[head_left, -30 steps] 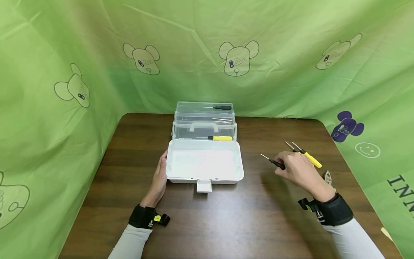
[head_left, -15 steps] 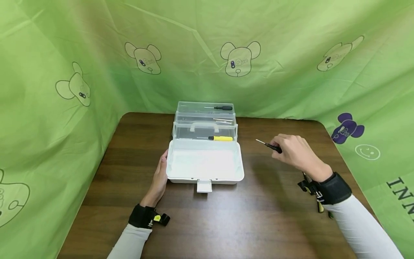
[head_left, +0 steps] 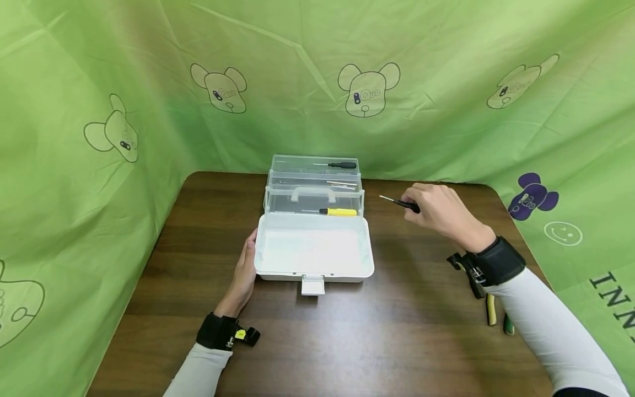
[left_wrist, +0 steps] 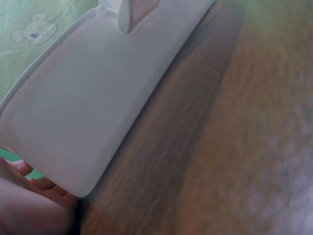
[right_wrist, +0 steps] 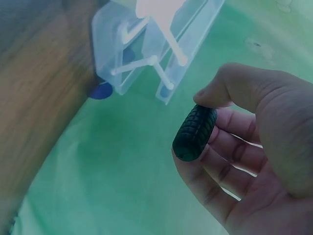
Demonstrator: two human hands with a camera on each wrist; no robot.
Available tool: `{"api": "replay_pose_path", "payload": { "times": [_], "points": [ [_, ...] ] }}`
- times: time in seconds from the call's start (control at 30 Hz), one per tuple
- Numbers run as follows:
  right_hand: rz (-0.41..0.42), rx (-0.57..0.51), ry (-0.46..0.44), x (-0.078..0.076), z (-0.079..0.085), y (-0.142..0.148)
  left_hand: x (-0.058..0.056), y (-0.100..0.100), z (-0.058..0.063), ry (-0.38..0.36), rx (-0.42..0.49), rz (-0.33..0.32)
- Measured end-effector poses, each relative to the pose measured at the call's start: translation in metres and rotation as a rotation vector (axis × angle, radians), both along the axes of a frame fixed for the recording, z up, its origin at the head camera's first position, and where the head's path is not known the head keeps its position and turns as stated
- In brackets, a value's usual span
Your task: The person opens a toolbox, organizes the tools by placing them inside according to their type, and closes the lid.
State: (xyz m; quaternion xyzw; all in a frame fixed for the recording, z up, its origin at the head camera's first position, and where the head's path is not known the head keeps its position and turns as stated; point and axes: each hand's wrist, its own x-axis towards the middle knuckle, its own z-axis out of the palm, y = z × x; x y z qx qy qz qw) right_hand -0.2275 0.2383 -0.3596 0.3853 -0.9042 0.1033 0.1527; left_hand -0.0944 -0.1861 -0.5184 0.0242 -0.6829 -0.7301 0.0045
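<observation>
The left hand (head_left: 243, 274) rests against the left side of an open white box (head_left: 314, 274) near the middle of the tabletop (head_left: 317, 353); what shows of its fingers looks relaxed, touching the wall rather than wrapped round it. The box's latch (head_left: 313, 286) faces the near edge. Behind, clear trays (head_left: 290, 205) step back toward the far edge: a yellow screwdriver (head_left: 341, 212) lies in the nearest, thin metal pieces (head_left: 342, 183) in the middle one, a dark screwdriver (head_left: 343, 165) in the farthest. Right of the trays, apart from them, a small black screwdriver (head_left: 409, 207) is held above the tabletop toward its far right corner. Its long axis runs nearly parallel to the far edge, tip leftward, handle rightward, so the trays lie off the tip. The right hand (head_left: 439, 212) is the nearer one and pinches the handle between thumb and forefinger, its other fingers loosely bent. By the right edge, a yellow handle (head_left: 491, 310) and a green handle (head_left: 508, 325) show beside the right sleeve (head_left: 545, 325).
</observation>
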Motion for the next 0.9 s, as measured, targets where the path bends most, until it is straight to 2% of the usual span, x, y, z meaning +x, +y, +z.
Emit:
{"api": "replay_pose_path", "payload": {
  "times": [0.23, 0.43, 0.67, 0.9],
  "points": [
    [0.021, -0.012, -0.039, -0.016, 0.007, -0.015, 0.0, 0.0, 0.001, -0.005, -0.006, 0.005],
    [0.007, -0.017, -0.084, -0.032, 0.009, -0.024, 0.0, 0.001, 0.001, -0.016, 0.002, 0.002],
    [0.015, -0.038, -0.067, -0.05, 0.013, -0.035, 0.0, 0.001, 0.0, 0.002, 0.005, -0.003],
    [0.021, -0.061, -0.099, -0.064, 0.018, -0.045, 0.0, 0.0, 0.0, 0.001, 0.009, 0.003]
  ]
}}
